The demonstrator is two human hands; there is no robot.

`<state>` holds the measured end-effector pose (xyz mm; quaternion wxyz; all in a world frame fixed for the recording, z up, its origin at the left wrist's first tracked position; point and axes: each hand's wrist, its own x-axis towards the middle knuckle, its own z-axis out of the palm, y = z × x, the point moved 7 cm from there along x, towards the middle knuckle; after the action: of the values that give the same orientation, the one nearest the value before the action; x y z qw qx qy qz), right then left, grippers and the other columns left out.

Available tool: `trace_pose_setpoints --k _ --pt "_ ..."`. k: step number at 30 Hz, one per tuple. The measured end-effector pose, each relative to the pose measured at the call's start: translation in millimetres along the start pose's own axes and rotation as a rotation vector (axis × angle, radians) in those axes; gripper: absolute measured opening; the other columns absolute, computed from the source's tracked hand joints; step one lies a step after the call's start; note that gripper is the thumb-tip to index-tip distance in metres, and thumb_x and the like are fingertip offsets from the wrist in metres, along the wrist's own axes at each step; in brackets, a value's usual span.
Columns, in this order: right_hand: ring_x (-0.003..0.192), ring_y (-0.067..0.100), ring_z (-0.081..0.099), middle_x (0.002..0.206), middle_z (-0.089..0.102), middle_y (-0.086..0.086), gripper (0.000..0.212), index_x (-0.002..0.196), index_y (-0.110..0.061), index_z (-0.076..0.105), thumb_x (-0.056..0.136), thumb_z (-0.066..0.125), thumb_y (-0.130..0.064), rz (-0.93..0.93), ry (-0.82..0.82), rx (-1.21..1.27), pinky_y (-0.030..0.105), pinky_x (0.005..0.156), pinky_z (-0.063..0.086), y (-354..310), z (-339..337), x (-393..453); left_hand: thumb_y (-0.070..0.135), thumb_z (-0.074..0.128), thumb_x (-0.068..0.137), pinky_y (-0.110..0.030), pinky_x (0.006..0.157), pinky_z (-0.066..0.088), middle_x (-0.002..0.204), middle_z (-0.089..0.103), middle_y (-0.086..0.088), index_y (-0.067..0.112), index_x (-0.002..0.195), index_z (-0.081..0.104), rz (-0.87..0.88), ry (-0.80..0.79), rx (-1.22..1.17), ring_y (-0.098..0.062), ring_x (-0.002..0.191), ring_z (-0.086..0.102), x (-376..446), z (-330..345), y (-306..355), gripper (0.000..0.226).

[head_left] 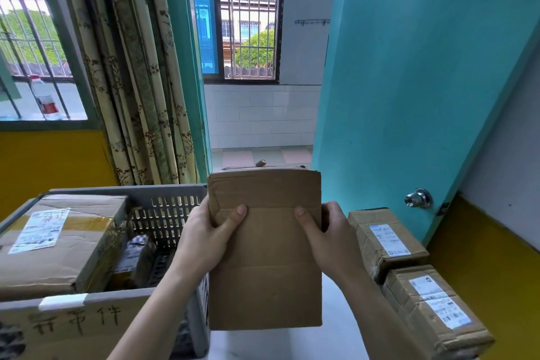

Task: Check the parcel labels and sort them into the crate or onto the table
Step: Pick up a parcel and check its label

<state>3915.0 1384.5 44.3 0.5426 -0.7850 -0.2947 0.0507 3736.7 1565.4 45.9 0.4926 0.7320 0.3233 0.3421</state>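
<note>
Two hands, left (204, 238) and right (327, 235), grip one cardboard parcel (264, 248); facing side unlabelled. Advice: turn it over, label legible, before choosing crate (172, 207) or table (336, 339).

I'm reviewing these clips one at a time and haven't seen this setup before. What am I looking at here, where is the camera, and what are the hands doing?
There is no machine here: a person works with bare hands, and the single wide-angle camera sits on their head, looking forward and down. The left hand and the right hand grip a flat brown cardboard parcel by its sides, thumbs on the face turned to the camera. No label shows on that face. To the left stands a grey perforated plastic crate that already holds a large taped cardboard box with a white label and smaller items. To the right, two small labelled cardboard boxes lie on the white table. Behind are a turquoise door and barred windows.
</note>
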Motion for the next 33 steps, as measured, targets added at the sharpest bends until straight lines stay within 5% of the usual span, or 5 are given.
trace_pose_setpoints --k 7,14,20,25,33 --pt "0.094 0.004 0.062 0.108 0.068 -0.022 0.058 0.139 -0.040 0.052 0.089 0.061 -0.067 -0.049 -0.074 -0.049 0.006 0.072 0.043 -13 -3 6 0.074 0.075 0.071 -0.028 0.077 0.056 0.098 0.072 0.020 0.045 0.103 0.055 -0.021 0.024 0.001 0.000 0.093 0.068 0 0 8 0.048" --pt "0.082 -0.016 0.059 0.098 0.063 -0.020 0.051 0.110 -0.040 0.055 0.081 0.050 -0.082 0.048 -0.144 0.070 0.013 0.067 0.045 -15 -12 -2 0.095 0.041 0.076 -0.029 0.075 0.044 0.104 0.062 0.011 0.034 0.101 0.053 -0.092 -0.054 -0.020 -0.005 0.095 0.058 -3 -3 8 0.067" --pt "0.092 0.009 0.062 0.101 0.066 -0.004 0.040 0.099 -0.026 0.055 0.086 0.063 -0.063 0.194 -0.071 0.177 0.032 0.068 0.043 -7 -13 4 0.050 0.072 0.092 -0.046 0.093 0.052 0.111 0.065 -0.004 0.021 0.110 0.055 -0.157 0.051 -0.064 -0.019 0.100 0.063 2 -4 5 0.038" --pt "0.094 0.013 0.066 0.104 0.069 -0.003 0.045 0.101 -0.028 0.055 0.067 0.066 -0.055 0.232 -0.090 0.204 0.034 0.073 0.051 -7 -13 1 0.047 0.072 0.086 -0.033 0.092 0.049 0.131 0.057 0.006 0.024 0.154 0.043 -0.143 -0.026 -0.084 -0.010 0.110 0.060 -1 2 8 0.078" --pt "0.103 0.015 0.067 0.106 0.072 -0.008 0.029 0.108 -0.026 0.069 0.091 0.069 -0.049 0.248 -0.065 0.171 0.036 0.088 0.055 1 -12 1 0.035 0.077 0.092 -0.050 0.101 0.055 0.131 0.062 -0.004 0.027 0.124 0.059 -0.081 -0.099 -0.023 -0.023 0.114 0.066 -6 13 11 0.037"
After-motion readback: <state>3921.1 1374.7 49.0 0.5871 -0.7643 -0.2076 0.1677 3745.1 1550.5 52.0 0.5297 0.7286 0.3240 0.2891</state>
